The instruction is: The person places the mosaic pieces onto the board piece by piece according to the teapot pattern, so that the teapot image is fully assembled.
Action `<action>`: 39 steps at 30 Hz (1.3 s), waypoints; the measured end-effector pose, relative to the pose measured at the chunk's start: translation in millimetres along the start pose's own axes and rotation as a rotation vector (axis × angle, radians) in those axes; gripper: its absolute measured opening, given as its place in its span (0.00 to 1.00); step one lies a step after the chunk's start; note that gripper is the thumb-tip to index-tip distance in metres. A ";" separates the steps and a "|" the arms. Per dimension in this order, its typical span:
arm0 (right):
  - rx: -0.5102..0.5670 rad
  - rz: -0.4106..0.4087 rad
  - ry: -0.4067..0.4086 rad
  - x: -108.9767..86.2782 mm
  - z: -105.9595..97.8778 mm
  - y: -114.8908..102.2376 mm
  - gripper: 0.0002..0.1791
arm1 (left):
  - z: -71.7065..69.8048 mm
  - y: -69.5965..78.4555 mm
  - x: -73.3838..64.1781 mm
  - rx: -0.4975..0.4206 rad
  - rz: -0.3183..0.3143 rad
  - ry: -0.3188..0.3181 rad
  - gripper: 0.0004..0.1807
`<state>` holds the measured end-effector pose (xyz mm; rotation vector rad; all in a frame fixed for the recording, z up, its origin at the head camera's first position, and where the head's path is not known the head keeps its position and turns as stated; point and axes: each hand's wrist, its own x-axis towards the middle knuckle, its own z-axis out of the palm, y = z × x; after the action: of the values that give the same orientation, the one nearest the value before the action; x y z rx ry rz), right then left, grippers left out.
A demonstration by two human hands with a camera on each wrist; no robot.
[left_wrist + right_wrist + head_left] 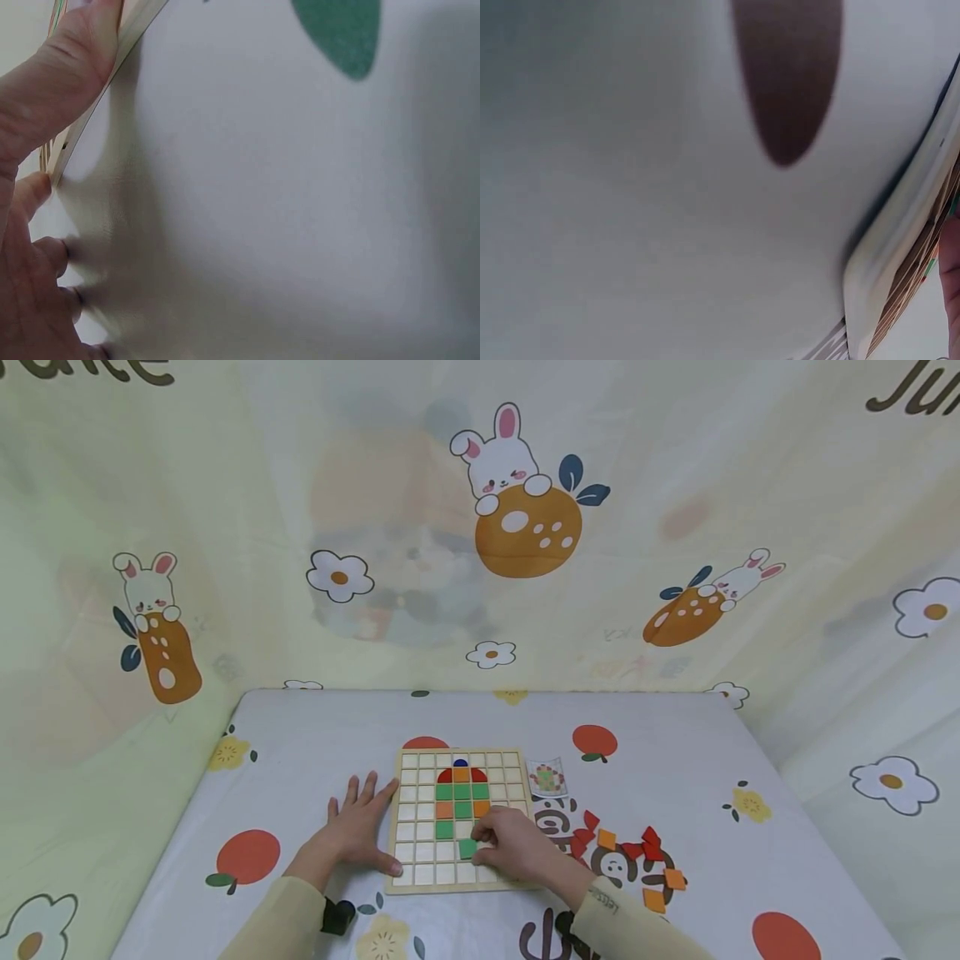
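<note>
A wooden grid board (420, 883) with raised dividers lies on the table. Coloured tiles fill part of its cells: a blue half-round at the top, red quarter-rounds, and orange and green squares. My left hand (356, 828) has its fingers spread beside the board's left edge, the thumb touching the lower left frame; in the left wrist view the thumb (64, 79) lies against the frame. Over the lower right cells, my right hand (517, 845) pinches a green square tile (467, 849) between thumb and forefinger. Only a sliver of that hand shows in the right wrist view.
A small picture card (547, 778) lies just right of the board's upper edge. Loose red tiles (651, 843) and orange square tiles (674, 880) are scattered to the right of the right hand. A printed cloth (510, 718) covers the table, and a printed curtain (405, 668) hangs behind.
</note>
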<state>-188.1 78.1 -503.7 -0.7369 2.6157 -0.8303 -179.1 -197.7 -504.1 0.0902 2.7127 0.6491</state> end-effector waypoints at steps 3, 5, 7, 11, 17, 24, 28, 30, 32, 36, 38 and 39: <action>-0.010 0.003 0.003 -0.2 0.5 -1.7 0.11 | 0.2 0.0 -0.1 0.002 0.001 0.003 0.72; -0.021 0.004 0.007 -0.5 0.9 -2.9 0.12 | 0.2 -0.2 -0.2 0.004 0.002 0.005 0.72; -0.030 0.004 0.008 -0.7 1.6 -3.5 0.12 | 0.2 -0.5 -0.3 0.005 0.004 0.007 0.72; -0.043 -0.006 0.011 -1.7 3.2 -4.4 0.12 | 0.4 -0.9 -0.4 0.006 0.006 0.009 0.72; -0.059 -0.032 0.016 -2.8 4.1 -4.9 0.13 | 0.5 -1.2 -0.5 0.006 0.012 0.009 0.72; -0.073 -0.057 0.041 -2.1 5.1 -4.7 0.09 | -0.1 -1.0 -0.6 0.008 0.012 0.009 0.72; -0.090 -0.080 0.070 -2.0 6.0 -6.2 0.08 | -0.4 -0.5 -1.0 0.001 0.006 0.009 0.72; -0.095 -0.089 0.080 -1.8 6.2 -6.6 0.07 | -0.2 -0.6 -0.9 -0.001 0.003 0.009 0.73; -0.095 -0.086 0.079 -1.6 6.3 -6.5 0.07 | -0.1 -0.7 -0.8 0.000 0.004 0.009 0.73; -0.093 -0.064 0.066 -0.6 6.3 -5.8 0.08 | -0.1 -0.8 -0.3 0.000 0.007 0.009 0.73; -0.091 -0.054 0.059 -0.1 6.3 -5.5 0.08 | -0.5 -0.6 -0.1 -0.002 0.007 0.008 0.73; -0.089 -0.051 0.057 0.0 6.2 -5.4 0.08 | -0.5 -0.6 0.0 -0.002 0.006 0.007 0.73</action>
<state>-183.4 71.6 -505.4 -0.8180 2.7097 -0.7640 -179.3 -198.4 -503.9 0.0956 2.7192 0.6552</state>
